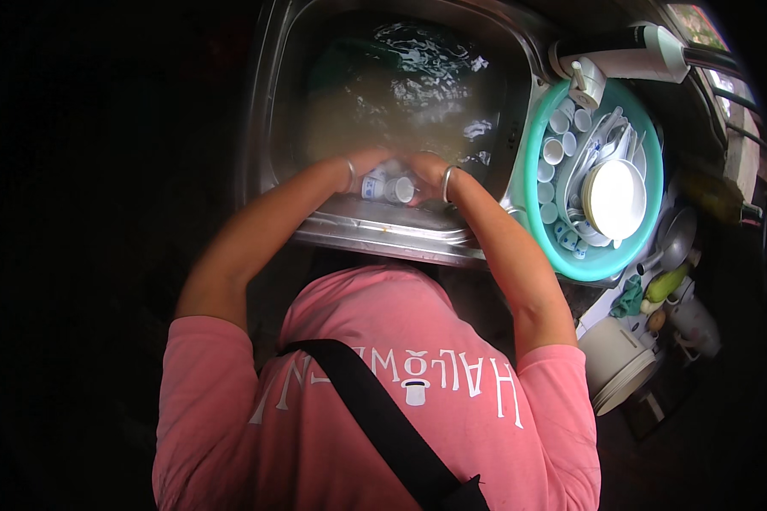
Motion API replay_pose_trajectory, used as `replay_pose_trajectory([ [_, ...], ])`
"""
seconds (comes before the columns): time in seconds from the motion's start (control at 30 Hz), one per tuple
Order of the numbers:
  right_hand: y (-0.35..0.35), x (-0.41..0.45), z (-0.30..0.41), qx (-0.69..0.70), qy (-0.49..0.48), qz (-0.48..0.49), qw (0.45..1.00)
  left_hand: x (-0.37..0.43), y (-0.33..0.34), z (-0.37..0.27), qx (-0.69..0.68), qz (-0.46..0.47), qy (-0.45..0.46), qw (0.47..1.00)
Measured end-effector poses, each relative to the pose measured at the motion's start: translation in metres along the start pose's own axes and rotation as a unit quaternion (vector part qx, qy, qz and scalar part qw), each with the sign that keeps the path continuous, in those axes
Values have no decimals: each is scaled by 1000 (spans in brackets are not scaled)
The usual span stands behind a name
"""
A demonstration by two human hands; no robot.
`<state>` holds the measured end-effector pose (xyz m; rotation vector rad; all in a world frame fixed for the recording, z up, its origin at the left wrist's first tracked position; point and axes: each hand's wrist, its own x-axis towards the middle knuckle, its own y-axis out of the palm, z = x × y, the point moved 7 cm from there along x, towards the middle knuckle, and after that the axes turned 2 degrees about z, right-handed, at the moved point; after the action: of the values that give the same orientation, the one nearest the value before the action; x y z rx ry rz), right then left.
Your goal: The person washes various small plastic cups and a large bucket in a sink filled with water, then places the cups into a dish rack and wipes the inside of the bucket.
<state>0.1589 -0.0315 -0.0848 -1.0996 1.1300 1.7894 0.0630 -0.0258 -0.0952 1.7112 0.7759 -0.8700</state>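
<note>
A stainless steel sink (pixel 383 236) holds cloudy, rippling water. At its near side, my left hand (pixel 364 163) reaches in beside small white cups, one of them a cup with blue markings (pixel 372 185). Next to it, a white cup (pixel 399 190) lies tilted with its mouth showing, against the fingers of my right hand (pixel 428 172). Both hands are bent inward around this group of cups, and the fingertips are partly hidden by water and cups. Whether either hand grips a cup cannot be made out. Each wrist wears a metal bangle.
Right of the sink stands a green plastic basin (pixel 535 211) with small cups, spoons, bowls and stacked white plates (pixel 613 198). A white faucet (pixel 588 86) overhangs its far edge. Farther right are a metal ladle (pixel 674 239), a green vegetable (pixel 666 283), a green cloth (pixel 627 297) and a beige container (pixel 613 364).
</note>
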Motion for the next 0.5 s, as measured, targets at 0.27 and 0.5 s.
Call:
replay_pose_trajectory([
  [0.27, 12, -35, 16, 62, -39, 41, 996, -33, 11, -14, 56, 9, 14, 998],
  [0.5, 8, -63, 19, 82, -143, 23, 986, -62, 29, -33, 44, 5, 118, 992],
])
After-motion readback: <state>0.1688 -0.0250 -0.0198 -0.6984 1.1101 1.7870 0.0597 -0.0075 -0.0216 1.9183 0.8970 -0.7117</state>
